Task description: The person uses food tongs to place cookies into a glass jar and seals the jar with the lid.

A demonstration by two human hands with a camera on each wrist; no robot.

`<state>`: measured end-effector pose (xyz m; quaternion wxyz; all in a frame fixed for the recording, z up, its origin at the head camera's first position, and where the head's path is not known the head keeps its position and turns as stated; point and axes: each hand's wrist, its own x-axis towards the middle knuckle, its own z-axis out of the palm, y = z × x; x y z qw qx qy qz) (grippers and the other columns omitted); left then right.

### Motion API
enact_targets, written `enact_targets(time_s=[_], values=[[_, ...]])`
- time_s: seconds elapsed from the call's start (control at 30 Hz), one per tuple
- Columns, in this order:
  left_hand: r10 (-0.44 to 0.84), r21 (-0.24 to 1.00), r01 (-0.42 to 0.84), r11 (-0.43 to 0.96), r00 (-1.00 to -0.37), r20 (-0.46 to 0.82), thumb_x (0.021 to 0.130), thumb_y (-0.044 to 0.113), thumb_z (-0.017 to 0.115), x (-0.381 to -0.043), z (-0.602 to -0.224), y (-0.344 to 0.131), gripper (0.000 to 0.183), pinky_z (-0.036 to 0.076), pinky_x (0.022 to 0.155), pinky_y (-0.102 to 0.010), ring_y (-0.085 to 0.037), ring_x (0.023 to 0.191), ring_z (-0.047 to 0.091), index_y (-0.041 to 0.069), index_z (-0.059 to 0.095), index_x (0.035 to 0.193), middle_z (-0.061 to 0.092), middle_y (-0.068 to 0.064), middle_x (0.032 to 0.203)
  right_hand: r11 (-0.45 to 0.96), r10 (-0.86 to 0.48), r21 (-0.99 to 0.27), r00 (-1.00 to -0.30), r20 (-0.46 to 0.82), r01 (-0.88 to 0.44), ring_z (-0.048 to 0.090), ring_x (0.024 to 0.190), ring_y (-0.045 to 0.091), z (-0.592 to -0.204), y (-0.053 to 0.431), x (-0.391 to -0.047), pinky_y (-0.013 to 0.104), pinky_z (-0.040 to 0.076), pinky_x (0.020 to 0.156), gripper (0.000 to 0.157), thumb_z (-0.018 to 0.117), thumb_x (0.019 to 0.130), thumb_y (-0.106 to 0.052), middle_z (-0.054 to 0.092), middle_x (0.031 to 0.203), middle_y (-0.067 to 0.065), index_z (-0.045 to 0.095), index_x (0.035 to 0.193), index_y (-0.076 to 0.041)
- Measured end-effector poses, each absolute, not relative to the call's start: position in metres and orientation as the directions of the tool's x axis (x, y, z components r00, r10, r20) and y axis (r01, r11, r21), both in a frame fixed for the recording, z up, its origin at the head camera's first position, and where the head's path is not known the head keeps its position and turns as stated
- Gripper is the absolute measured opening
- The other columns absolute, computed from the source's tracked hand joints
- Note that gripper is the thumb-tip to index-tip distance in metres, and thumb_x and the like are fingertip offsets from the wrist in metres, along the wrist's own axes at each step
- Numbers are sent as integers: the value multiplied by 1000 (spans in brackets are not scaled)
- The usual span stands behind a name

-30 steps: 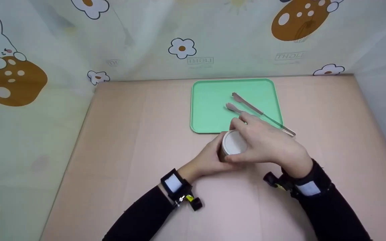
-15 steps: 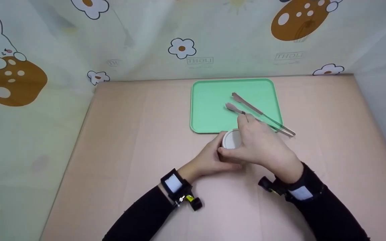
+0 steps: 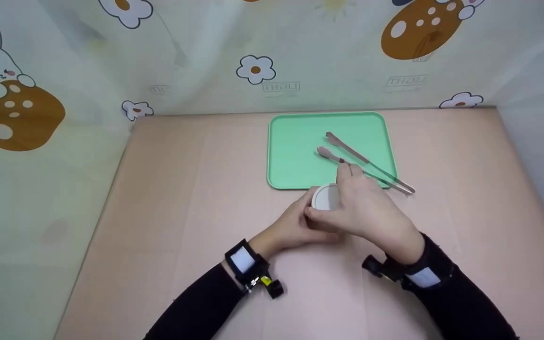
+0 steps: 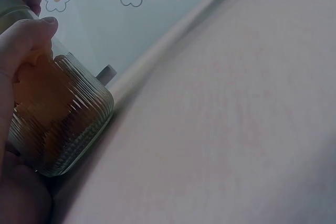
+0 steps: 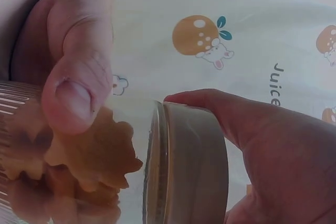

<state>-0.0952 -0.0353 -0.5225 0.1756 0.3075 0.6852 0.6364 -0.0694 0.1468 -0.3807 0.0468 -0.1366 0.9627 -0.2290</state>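
A ribbed clear glass jar [image 4: 84,103] stands on the table, filled with scalloped orange-brown pieces [image 5: 100,153] that look like cookies. My left hand [image 3: 295,224] wraps round its body, the thumb lying across the glass. On the jar's mouth sits a round whitish lid [image 3: 324,198]. My right hand [image 3: 371,208] grips that lid from above, thumb on the near left side and fingers on the far side; whether the lid is loose cannot be told. Just beyond the right hand, spread tongs [image 3: 354,153] lie across a green tray [image 3: 295,156], one arm partly hidden by my fingers.
The tongs' bent end [image 3: 412,191] reaches past the tray's front right corner onto the pinkish table [image 3: 196,189]. A printed curtain [image 3: 196,61] hangs behind the table and along its left side; a pale sheet [image 3: 541,118] borders the right.
My right hand has turned clockwise over the lid, its thumb shifting left and its fingers to the right, with the wrist drawn slightly left. The left hand and the jar stay in place.
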Motion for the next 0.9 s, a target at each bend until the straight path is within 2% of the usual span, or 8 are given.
enact_targets(time_s=[0.1, 0.27, 0.47, 0.57, 0.67, 0.8, 0.9], values=[[645, 981, 193, -7, -749, 152, 84, 23, 97, -94, -522, -35, 87, 46, 120, -40, -16, 138, 56, 31, 49, 156, 60, 8, 150, 864, -273, -450, -961, -40, -226, 63, 82, 33, -381, 146, -68, 43, 56, 68, 89, 85, 83, -60, 58, 105, 20, 52, 123, 11], [643, 984, 176, -14, -752, 143, 84, 22, 97, -92, -522, -36, 87, 46, 119, -41, -17, 138, 56, 32, 49, 156, 60, 7, 150, 868, -265, -446, -964, -40, -220, 64, 83, 35, -382, 144, -67, 46, 58, 68, 88, 84, 85, -59, 61, 107, 24, 51, 124, 13], [643, 987, 162, -24, -753, 139, 86, 18, 94, -89, -526, -36, 86, 46, 120, -42, -18, 140, 55, 25, 47, 157, 58, 4, 152, 868, -248, -459, -966, -74, -188, 66, 87, 37, -385, 142, -65, 47, 60, 70, 97, 83, 85, -60, 60, 116, 28, 47, 136, 15], [647, 988, 156, -11, -752, 126, 86, 18, 95, -87, -524, -37, 88, 45, 121, -41, -17, 141, 54, 23, 45, 159, 57, 3, 153, 861, -266, -468, -960, -86, -196, 65, 86, 34, -388, 145, -66, 44, 58, 69, 98, 83, 85, -66, 58, 115, 24, 48, 134, 12], [648, 980, 193, 50, -752, 115, 82, 24, 99, -91, -516, -42, 101, 43, 123, -40, -15, 142, 53, 21, 39, 163, 55, 4, 155, 844, -310, -475, -949, -57, -247, 64, 84, 31, -388, 159, -70, 44, 56, 70, 85, 75, 92, -71, 62, 109, 18, 56, 127, 4], [653, 938, 302, 172, -748, 121, 76, 36, 103, -100, -495, -54, 120, 35, 128, -38, -12, 148, 49, 17, 28, 168, 51, 0, 161, 814, -394, -461, -919, 9, -354, 67, 106, 33, -387, 192, -77, 54, 59, 88, 67, 60, 105, -67, 68, 119, 15, 65, 128, -4], [664, 875, 406, 266, -735, 139, 81, 43, 97, -103, -478, -70, 117, 30, 132, -41, -13, 156, 40, 13, 26, 169, 44, -7, 168, 781, -472, -431, -879, 66, -451, 58, 132, 39, -391, 219, -77, 62, 52, 106, 62, 61, 109, -57, 62, 141, 18, 63, 144, -6]])
